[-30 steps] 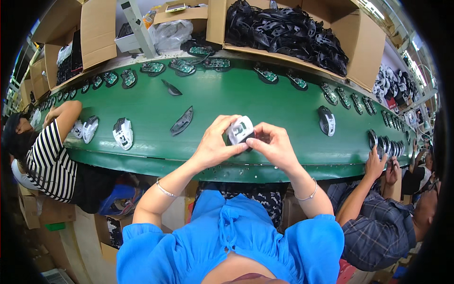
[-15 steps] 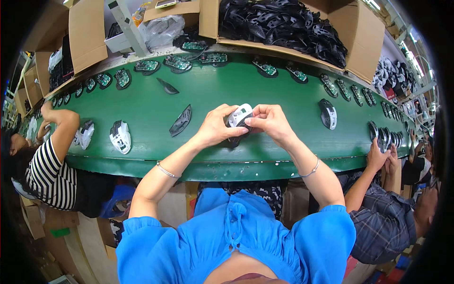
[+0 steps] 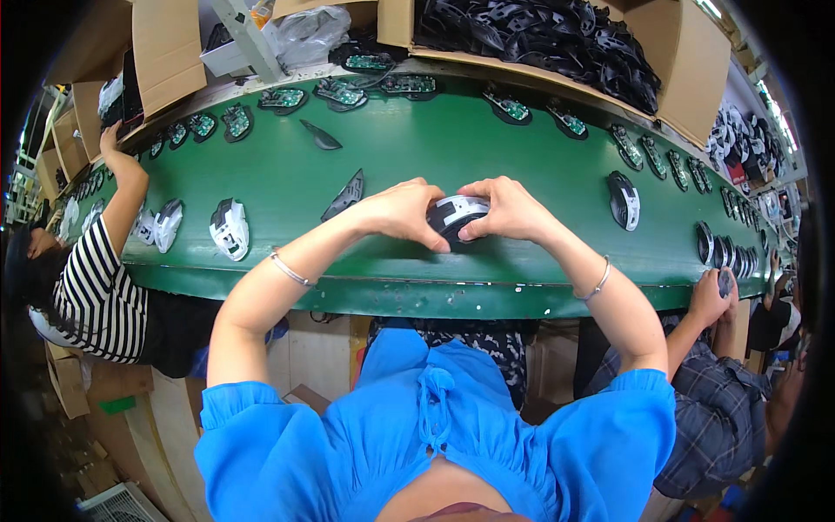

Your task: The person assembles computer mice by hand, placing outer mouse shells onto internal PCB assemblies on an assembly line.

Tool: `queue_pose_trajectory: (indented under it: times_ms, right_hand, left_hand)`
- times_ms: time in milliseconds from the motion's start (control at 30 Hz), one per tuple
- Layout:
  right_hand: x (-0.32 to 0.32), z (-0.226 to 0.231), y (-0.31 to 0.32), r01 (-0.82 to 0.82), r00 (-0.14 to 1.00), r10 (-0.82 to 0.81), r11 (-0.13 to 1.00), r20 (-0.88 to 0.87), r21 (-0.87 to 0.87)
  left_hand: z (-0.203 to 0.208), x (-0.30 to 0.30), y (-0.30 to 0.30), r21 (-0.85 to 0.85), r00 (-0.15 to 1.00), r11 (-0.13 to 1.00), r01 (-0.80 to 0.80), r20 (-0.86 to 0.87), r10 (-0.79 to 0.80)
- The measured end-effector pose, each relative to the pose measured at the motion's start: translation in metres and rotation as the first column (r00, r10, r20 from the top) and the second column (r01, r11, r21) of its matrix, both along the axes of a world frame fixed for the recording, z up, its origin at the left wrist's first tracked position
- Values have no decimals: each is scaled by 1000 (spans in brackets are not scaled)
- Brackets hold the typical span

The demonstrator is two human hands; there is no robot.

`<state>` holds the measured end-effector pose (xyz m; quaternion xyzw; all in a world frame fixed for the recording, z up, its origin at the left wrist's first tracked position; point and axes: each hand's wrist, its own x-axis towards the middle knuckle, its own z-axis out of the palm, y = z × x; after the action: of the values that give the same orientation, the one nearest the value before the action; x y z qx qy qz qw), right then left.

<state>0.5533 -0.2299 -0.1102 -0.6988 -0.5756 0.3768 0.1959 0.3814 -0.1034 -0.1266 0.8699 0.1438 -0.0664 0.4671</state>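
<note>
There's open green tabletop [image 3: 548,165] from the right hand [image 3: 511,210] across to the black-and-white shell [image 3: 623,201]! Left side, a dark curved piece [image 3: 344,195] crowds the left forearm [image 3: 320,244].

Black-and-white mouse shell [image 3: 458,211]: ends partly hidden by left-hand grip [image 3: 403,211] and right-hand grip [image 3: 511,209]. Carton [image 3: 698,74] past far edge of worktop [image 3: 287,183]: cut off at view's top. Row of parts [image 3: 87,186], worktop's left end: too small to tell.
</note>
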Motion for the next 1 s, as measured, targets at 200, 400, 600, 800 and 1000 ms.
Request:
queue_pose_trajectory:
  times_ms: [200, 400, 600, 800, 1000]
  right_hand:
    - [-7, -14, 15, 24, 1000, -25, 999, 4, 21]
    - [-1, -16, 2, 141, 988, -134, 987, -77, 82]
    - [-7, 18, -66, 374, 675, -189, 921, -713, 110]
    - [-5, 47, -104, 411, 446, -11, 891, -895, 194]
    - [-28, 41, -95, 359, 808, -112, 872, -579, 332]
  left_hand:
    - [-19, -8, 16, 101, 999, 994, 51, -5, -50]
    - [-4, 11, 13, 99, 997, 994, 50, -58, -44]
    - [38, -17, -31, 127, 999, 992, 27, 23, -30]
    - [49, -35, -70, -132, 926, 988, -77, 357, 120]
    - [46, -52, -62, -63, 938, 994, -88, 331, 104]
